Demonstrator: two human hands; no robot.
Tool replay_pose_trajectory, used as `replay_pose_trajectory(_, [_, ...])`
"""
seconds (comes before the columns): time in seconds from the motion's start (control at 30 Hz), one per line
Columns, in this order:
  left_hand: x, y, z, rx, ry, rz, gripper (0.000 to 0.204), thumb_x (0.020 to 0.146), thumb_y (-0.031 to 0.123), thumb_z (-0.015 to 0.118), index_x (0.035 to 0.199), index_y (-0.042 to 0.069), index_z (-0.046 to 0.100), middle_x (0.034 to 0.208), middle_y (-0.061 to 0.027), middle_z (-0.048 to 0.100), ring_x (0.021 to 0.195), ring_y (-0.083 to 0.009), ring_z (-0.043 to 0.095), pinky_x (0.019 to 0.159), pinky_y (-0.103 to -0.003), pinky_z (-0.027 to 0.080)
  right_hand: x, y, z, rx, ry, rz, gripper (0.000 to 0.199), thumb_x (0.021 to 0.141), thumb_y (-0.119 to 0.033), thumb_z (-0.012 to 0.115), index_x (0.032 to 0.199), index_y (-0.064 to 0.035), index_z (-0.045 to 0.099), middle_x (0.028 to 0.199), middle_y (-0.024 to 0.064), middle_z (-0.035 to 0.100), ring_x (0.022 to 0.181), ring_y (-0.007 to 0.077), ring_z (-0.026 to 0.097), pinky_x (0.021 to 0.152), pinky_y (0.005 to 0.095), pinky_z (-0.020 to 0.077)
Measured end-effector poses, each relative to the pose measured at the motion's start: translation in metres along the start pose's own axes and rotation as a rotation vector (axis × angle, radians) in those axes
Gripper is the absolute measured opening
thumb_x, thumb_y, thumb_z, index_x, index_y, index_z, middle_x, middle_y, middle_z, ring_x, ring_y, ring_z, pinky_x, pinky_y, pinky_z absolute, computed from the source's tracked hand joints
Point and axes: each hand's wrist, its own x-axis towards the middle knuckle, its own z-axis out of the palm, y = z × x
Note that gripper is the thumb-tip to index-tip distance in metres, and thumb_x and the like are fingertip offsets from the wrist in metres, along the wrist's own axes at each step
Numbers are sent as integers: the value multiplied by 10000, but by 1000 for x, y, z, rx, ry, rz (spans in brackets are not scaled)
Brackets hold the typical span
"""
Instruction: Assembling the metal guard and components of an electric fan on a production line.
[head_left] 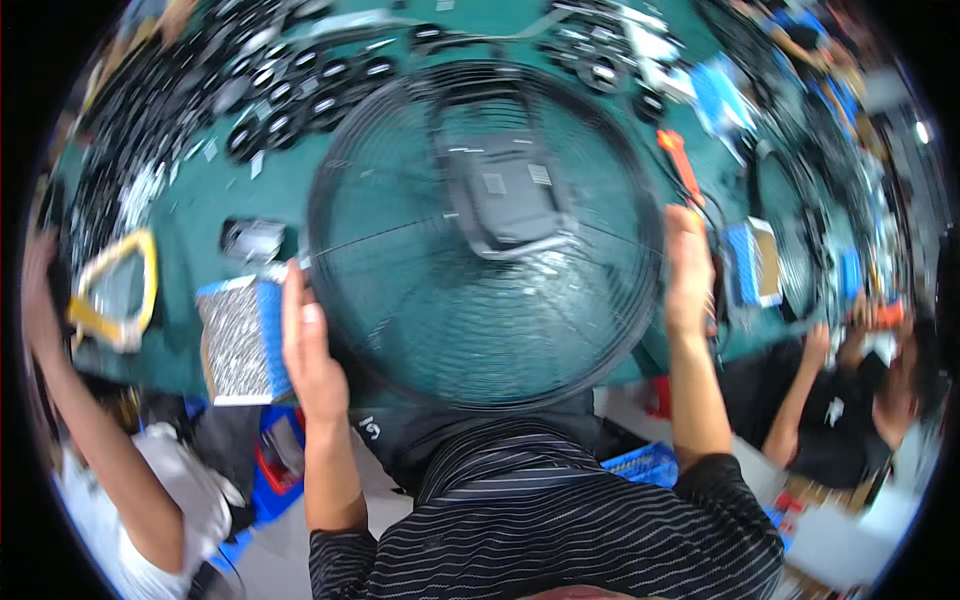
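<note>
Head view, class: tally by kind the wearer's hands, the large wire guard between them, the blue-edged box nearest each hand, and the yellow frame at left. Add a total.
Hands: 2 (left hand, right hand)
Wire guard: 1
Boxes: 2 (left box, right box)
Yellow frame: 1
Total: 6

Shows no clearly readable wording. Bears two small pale label-like patches (495, 183) on the dark grey housing (510, 215) at upper centre, too blurred to make out. Shows a short white marking (370, 428) on dark cloth (402, 428) at lower left of centre, and a white emblem (834, 410) on a black shirt (830, 445) at lower right.
</note>
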Motion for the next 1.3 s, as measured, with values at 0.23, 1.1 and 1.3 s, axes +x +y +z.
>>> replay_pose_trajectory(0.23, [5, -3, 33, -27, 129, -40, 529, 969, 97, 480, 1462, -74, 397, 1514, -179, 420, 1379, -260, 405, 1168, -365, 251, -29, 13, 0, 27, -44, -104, 631, 992, -297, 547, 1464, 79, 362, 1540, 248, 355, 1458, 315, 314, 1192, 380, 219])
replay_pose_trajectory(1.1, [67, -42, -51, 11, 32, -148, 589, 1005, 245, 402, 1493, -75, 330, 1470, -178, 436, 1328, -250, 447, 1152, -369, 297, -69, 16, -84, 33, -523, -85, 1082, 683, -87, 863, 1545, -3, 215, 1608, 241, 184, 1492, 385, 212, 1202, 454, 250])
replay_pose_trajectory(1.3, [67, -33, -37, 116, 155, -157, 594, 992, 231, 416, 1490, -82, 332, 1471, -178, 439, 1323, -253, 453, 1147, -363, 302, -70, 19, -84, 53, -526, -157, 1007, 692, -132, 856, 1491, 58, 273, 1600, 278, 146, 1490, 419, 182, 1191, 454, 275])
